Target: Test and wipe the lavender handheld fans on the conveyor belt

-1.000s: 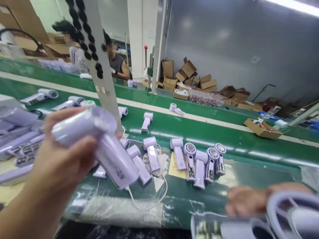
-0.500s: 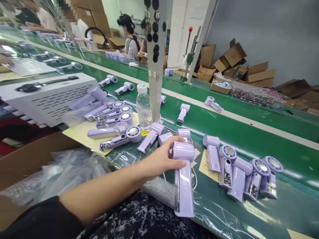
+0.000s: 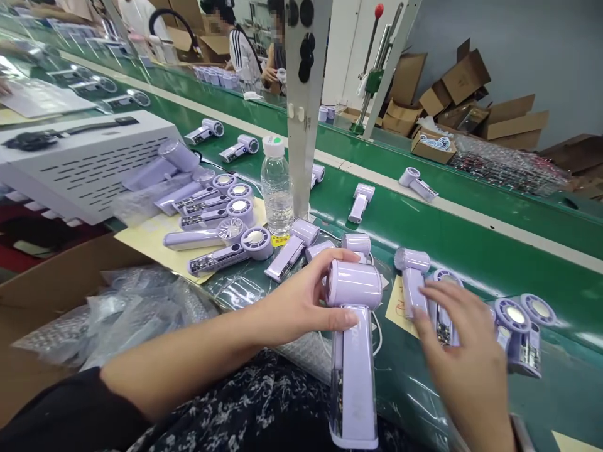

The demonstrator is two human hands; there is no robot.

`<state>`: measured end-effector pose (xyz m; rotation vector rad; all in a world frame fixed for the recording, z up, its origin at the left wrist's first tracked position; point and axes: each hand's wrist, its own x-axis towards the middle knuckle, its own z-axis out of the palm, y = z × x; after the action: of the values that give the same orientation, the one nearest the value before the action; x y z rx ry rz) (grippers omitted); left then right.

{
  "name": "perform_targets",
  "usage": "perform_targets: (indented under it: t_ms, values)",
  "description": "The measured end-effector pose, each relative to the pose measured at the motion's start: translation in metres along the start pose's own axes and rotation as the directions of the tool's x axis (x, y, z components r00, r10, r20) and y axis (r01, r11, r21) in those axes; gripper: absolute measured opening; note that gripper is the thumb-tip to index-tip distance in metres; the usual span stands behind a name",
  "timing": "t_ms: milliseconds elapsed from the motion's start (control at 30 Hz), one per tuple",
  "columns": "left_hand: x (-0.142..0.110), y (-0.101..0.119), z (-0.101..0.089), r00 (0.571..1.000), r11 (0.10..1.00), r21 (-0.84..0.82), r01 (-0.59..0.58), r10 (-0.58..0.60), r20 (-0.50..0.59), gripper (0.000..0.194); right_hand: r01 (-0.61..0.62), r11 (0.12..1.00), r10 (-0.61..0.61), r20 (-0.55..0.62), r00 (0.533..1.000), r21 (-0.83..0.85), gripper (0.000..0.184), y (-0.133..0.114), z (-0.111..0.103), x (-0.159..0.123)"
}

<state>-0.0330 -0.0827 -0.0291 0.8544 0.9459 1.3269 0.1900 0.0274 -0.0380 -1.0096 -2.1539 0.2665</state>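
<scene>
Visibly, in the head view, the left hand (image 3: 301,307) has fingers curled around a lilac handheld fan (image 3: 358,376), lower centre, handle running down-frame. The right hand (image 3: 471,333), fingers parted, seemingly empty, is nearer a second fan (image 3: 411,279), just left; contact unclear.

Red marks (image 3: 400,306) on yellow paper (image 3: 397,321), perhaps writing, unreadable

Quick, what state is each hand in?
Left hand: closed on a glossy lilac plastic handheld fan.
Right hand: open, at another lilac fan; contact can't be told.
</scene>
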Motion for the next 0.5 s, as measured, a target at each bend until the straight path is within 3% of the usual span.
perform_targets:
  t_ms: [67, 133, 200, 267, 367, 433, 500]
  values:
    - [-0.002, 0.001, -0.001, 1.0, 1.0, 0.006, -0.004, 0.004, 0.013, 0.069, -0.062, 0.986, 0.047, 0.102, 0.994, 0.155, 0.024, -0.019, 0.006, -0.012]
    - [-0.003, 0.001, -0.001, 1.0, 1.0, 0.005, -0.004, 0.004, 0.029, 0.068, -0.211, 0.924, 0.123, 0.275, 0.954, 0.318, 0.02, -0.027, 0.008, -0.023]
    - [-0.004, 0.001, -0.001, 0.999, 1.0, 0.003, -0.008, 0.008, 0.044, 0.067, -0.405, 0.785, 0.167, 0.47, 0.867, 0.468, 0.024, -0.029, 0.01, -0.033]
    - [-0.005, 0.0, 0.0, 0.999, 1.0, 0.013, -0.014, 0.014, 0.052, 0.066, -0.584, 0.58, 0.154, 0.628, 0.763, 0.568, 0.039, -0.032, 0.013, -0.041]
    - [-0.006, -0.004, 0.003, 0.999, 0.998, 0.061, -0.027, 0.024, 0.046, 0.062, -0.756, 0.279, 0.111, 0.762, 0.638, 0.592, 0.064, -0.041, 0.019, -0.05]
    - [-0.006, -0.007, 0.004, 0.998, 0.995, 0.091, -0.035, 0.031, 0.047, 0.06, -0.804, 0.17, 0.121, 0.797, 0.591, 0.57, 0.076, -0.048, 0.021, -0.053]
    - [-0.004, -0.008, 0.004, 0.998, 0.993, 0.115, -0.034, 0.028, 0.058, 0.06, -0.823, 0.138, 0.144, 0.81, 0.568, 0.552, 0.084, -0.053, 0.02, -0.055]
